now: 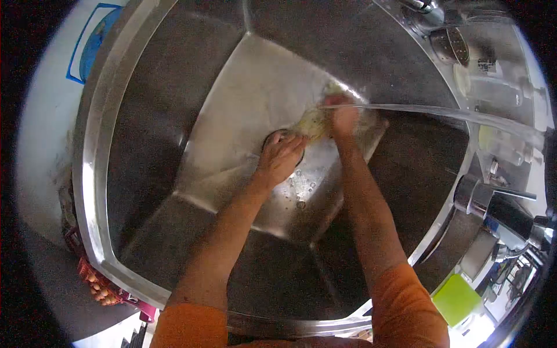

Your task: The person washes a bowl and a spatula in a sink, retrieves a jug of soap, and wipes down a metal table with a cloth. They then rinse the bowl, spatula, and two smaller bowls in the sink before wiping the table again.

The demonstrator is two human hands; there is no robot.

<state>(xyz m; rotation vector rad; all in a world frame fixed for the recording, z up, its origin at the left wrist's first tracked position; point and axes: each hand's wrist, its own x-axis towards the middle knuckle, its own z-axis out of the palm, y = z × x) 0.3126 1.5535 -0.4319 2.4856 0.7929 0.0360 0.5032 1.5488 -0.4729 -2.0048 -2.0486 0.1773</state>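
Note:
My left hand (281, 155) reaches down to the sink floor over the dark round drain opening (268, 140), its fingers stretched out and covering much of it. Beyond it, my right hand (344, 119) is smeared by motion, so its fingers cannot be made out. Between the hands lies a yellowish wet mass (313, 124), too blurred to name. A clear stream of water (406, 109) runs in from the right and meets the sink by my right hand. Both hands are inside the deep steel sink (223, 133).
Steep sink walls and a raised rim (88, 185) surround my arms. Along the right edge are a perforated metal strainer (451, 46), a metal tap (477, 194) and a bright green board (457, 300). A blue item (96, 43) lies outside at upper left, a red net bag (100, 287) at lower left.

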